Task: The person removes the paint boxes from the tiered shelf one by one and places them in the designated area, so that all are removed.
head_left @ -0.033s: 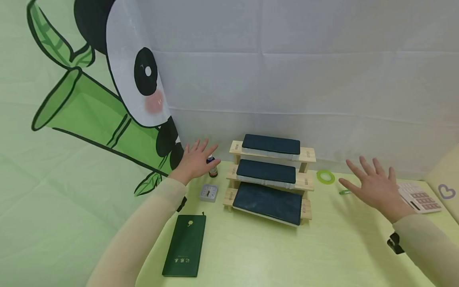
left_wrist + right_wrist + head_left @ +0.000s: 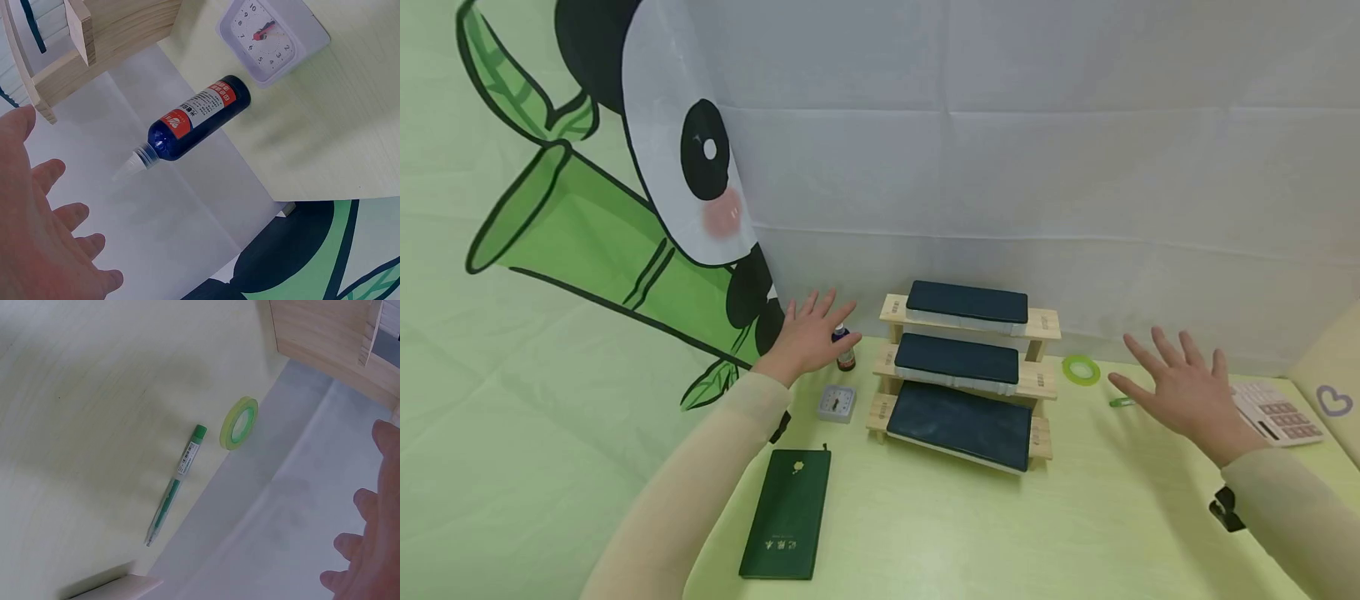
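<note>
While both hands hang in the air above the pale green worktop (image 2: 925, 533), neither one holds a thing. The left hand (image 2: 808, 337) has its fingers spread wide and straight, and it floats just beside a small dark blue bottle (image 2: 846, 350). The bottle stands upright at the back of the worktop, close to the white cloth wall (image 2: 1037, 167). In the left wrist view you can see the bottle's red and white label and its pale pointed tip (image 2: 132, 164), and the hand is near it but not touching it.

Just in front of the bottle lies a little square clock (image 2: 837, 403). A long dark green notebook (image 2: 787, 512) lies flat nearer to the person.

In the middle stands a wooden rack (image 2: 1043, 321) with three steps, and a dark pad lies on each step.

The right hand (image 2: 1183, 387) is spread open too, on the other side of the rack. A green pen (image 2: 174, 485) lies on the worktop just beside it, and a ring of green tape (image 2: 1081, 369) sits a little farther back, near the rack. A pink and white calculator (image 2: 1281, 412) lies partly behind that hand.
</note>
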### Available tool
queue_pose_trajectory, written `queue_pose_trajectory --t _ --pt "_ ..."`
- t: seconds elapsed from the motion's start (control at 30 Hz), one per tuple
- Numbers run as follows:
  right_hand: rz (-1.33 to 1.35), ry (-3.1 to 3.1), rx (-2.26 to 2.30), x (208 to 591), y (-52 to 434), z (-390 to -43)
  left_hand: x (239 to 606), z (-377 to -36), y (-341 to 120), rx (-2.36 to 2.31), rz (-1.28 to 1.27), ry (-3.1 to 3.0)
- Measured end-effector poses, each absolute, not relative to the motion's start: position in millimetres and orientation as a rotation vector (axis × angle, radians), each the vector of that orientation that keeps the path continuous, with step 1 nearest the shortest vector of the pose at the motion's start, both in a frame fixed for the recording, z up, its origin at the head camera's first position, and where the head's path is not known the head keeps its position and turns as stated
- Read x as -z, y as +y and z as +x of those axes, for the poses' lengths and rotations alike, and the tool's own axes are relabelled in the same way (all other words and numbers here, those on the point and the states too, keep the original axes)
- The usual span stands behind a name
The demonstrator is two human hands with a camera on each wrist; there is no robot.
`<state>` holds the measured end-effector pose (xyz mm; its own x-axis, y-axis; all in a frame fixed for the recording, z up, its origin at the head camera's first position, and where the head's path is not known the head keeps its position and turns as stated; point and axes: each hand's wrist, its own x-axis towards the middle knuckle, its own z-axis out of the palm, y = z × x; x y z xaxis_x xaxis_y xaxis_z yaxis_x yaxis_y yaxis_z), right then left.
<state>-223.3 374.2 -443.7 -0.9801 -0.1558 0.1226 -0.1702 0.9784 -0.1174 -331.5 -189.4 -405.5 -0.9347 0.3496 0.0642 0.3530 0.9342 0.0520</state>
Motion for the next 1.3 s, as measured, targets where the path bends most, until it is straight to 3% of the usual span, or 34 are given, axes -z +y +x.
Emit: queue_pose_trajectory --t 0.5,0.9,1.3 --pt "0.354 -2.937 -0.345 432.8 355.3 -229.3 407.5 -339.5 -191.5 0.333 -0.640 -3.015" --pt "0.533 -2.962 -0.891 394.4 266.9 -289.4 425.1 -358.2 -142.7 1.290 -0.781 -2.872" --pt "0.661 -2.953 -1.082 396.0 236.2 -331.2 440.0 -370.4 -123.3 1.777 -0.766 -2.725"
